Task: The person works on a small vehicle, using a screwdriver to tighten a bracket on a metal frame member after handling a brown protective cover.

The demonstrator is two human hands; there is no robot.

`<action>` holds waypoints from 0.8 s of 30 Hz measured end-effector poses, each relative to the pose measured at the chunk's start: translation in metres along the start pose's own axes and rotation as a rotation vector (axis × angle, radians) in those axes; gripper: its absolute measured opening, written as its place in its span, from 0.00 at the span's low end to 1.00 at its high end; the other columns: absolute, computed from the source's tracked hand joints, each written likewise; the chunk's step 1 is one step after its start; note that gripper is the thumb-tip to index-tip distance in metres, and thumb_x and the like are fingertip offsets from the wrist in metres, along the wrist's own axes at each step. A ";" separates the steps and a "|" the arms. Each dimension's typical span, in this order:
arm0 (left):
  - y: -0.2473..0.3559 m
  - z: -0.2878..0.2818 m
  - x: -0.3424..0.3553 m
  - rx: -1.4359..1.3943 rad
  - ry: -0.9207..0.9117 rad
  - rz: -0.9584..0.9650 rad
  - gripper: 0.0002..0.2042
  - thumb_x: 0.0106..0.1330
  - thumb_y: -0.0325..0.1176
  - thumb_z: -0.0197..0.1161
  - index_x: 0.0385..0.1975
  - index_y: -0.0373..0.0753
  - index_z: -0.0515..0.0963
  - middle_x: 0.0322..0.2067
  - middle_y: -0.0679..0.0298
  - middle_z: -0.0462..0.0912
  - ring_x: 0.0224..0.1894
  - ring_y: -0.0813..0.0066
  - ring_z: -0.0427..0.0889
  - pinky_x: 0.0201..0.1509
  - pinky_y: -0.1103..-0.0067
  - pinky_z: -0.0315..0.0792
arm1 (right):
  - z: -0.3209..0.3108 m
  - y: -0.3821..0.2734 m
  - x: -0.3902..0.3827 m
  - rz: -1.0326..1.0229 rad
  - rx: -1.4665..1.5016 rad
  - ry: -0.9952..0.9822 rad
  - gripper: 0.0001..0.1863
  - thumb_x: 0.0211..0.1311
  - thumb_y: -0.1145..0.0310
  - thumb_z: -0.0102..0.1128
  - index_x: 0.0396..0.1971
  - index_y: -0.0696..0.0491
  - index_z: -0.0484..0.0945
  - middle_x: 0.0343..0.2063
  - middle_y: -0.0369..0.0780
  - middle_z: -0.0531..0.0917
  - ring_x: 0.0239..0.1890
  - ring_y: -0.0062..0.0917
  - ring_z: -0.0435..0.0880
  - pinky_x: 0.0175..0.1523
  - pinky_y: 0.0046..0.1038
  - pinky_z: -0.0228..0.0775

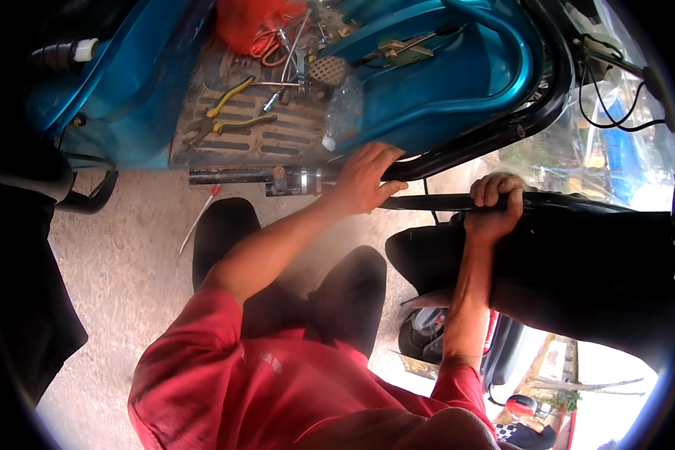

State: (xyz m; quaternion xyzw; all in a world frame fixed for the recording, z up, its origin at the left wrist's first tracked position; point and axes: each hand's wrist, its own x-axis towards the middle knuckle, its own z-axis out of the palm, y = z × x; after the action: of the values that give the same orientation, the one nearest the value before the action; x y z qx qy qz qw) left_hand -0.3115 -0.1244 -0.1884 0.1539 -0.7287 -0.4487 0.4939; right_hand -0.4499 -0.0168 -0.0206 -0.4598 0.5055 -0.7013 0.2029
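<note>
My left hand (pixel 366 178) lies over a black frame tube (pixel 450 156) beside a silver clamp (pixel 305 181), thumb on the near side and fingers on the far side. To the right, my right hand (pixel 495 204) is closed in a fist round a black bar (pixel 435 202), which runs sideways just nearer than the tube. The bar's left end is hidden behind my left hand. Beyond my hands is a teal vehicle body (pixel 442 82) with a dirty, slotted footboard (pixel 255 154).
On the footboard lie yellow-handled pliers (pixel 236 124), several metal tools, a clear plastic bottle (pixel 343 112) and a red bag (pixel 240 26). A red-ended thin tool (pixel 197 221) rests on the ground. A large black seat-like part (pixel 585 262) stands at right. Another person (pixel 529 427) shows at lower right.
</note>
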 end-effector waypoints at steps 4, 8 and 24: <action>-0.002 0.001 -0.001 0.003 0.007 0.001 0.25 0.57 0.40 0.69 0.52 0.35 0.72 0.49 0.52 0.75 0.52 0.50 0.72 0.55 0.63 0.67 | -0.003 0.002 0.001 -0.002 0.039 -0.039 0.14 0.66 0.55 0.48 0.26 0.49 0.65 0.16 0.33 0.65 0.17 0.19 0.63 0.25 0.22 0.56; -0.001 0.001 0.000 -0.003 0.014 0.010 0.26 0.56 0.39 0.70 0.52 0.35 0.72 0.49 0.53 0.75 0.52 0.51 0.72 0.55 0.63 0.67 | 0.002 0.001 0.001 -0.003 0.032 -0.024 0.14 0.67 0.55 0.47 0.26 0.49 0.65 0.16 0.33 0.65 0.16 0.19 0.62 0.25 0.22 0.56; -0.002 0.003 0.001 -0.009 0.023 0.007 0.27 0.54 0.38 0.71 0.53 0.36 0.73 0.49 0.53 0.75 0.52 0.52 0.73 0.56 0.64 0.68 | 0.000 0.001 0.001 -0.017 0.027 -0.030 0.15 0.67 0.55 0.47 0.26 0.50 0.65 0.16 0.33 0.64 0.16 0.18 0.62 0.25 0.22 0.57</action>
State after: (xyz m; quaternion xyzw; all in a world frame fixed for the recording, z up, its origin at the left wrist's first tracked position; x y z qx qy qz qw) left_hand -0.3151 -0.1242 -0.1897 0.1543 -0.7214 -0.4485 0.5046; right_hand -0.4509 -0.0178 -0.0207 -0.4716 0.4890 -0.7029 0.2105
